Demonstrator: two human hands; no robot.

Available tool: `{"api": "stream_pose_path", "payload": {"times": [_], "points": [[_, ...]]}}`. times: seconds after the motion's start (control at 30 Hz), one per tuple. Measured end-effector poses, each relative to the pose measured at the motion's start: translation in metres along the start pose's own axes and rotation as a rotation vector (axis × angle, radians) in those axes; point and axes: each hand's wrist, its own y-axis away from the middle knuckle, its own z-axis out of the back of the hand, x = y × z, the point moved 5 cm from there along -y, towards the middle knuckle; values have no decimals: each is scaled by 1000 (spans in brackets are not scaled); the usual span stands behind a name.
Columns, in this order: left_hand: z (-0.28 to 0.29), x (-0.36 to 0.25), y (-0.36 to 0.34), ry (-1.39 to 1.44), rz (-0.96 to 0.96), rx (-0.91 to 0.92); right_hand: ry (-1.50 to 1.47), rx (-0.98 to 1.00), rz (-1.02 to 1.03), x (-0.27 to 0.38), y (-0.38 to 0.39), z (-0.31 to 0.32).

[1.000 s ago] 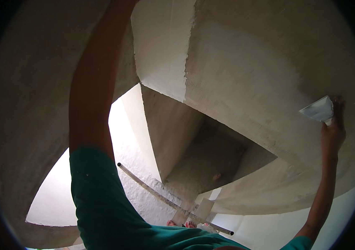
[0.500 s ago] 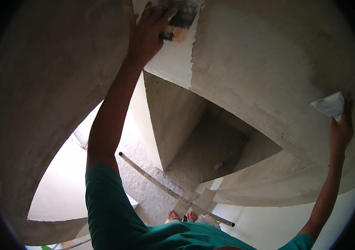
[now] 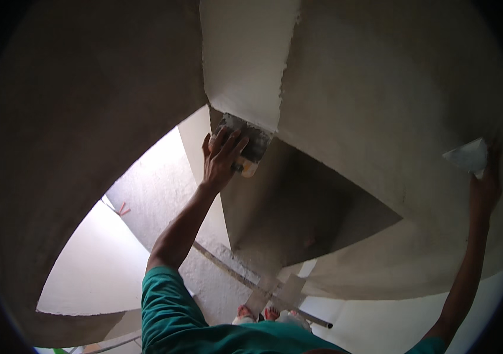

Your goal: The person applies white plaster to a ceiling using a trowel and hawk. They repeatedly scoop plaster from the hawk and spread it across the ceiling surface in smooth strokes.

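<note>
My left hand [image 3: 223, 160] grips a wide putty knife [image 3: 243, 138], its fingers laid along the dark, smeared blade. Orange and black show on its handle. That blade lies at the lower end of a pale band of putty [image 3: 245, 56], by the edge of an opening. Out at the far right, my right hand [image 3: 486, 186] is closed round a smaller putty knife [image 3: 469, 156] with a whitish, flared blade. It is held up close to the grey wall surface [image 3: 369, 88]. The grip on its handle is partly in shadow.
Below the band is a dark triangular opening [image 3: 304, 206] with a floor seen through it. A bright opening [image 3: 95, 265] is at the left. A long pole [image 3: 233, 273] crosses above the floor near my feet [image 3: 271, 312]. A dark wall surface [image 3: 86, 88] fills the upper left.
My left hand has drawn the wide putty knife down the pale band to its lower end, baring the upper part. My right hand has barely moved.
</note>
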Motion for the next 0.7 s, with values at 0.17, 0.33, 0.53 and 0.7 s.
{"api": "stream_pose_path", "payload": {"times": [0.17, 0.33, 0.53, 0.7], "points": [[91, 28, -153, -10, -106, -223, 19, 44, -45, -4, 9, -3], [180, 68, -331, -96, -239, -488, -57, 2, -10, 14, 0, 0], [217, 50, -402, -155, -229, -498, -135, 1, -13, 12, 3, 5], [213, 56, -406, -107, -292, -499, -122, 12, -39, 14, 2, 7]]}}
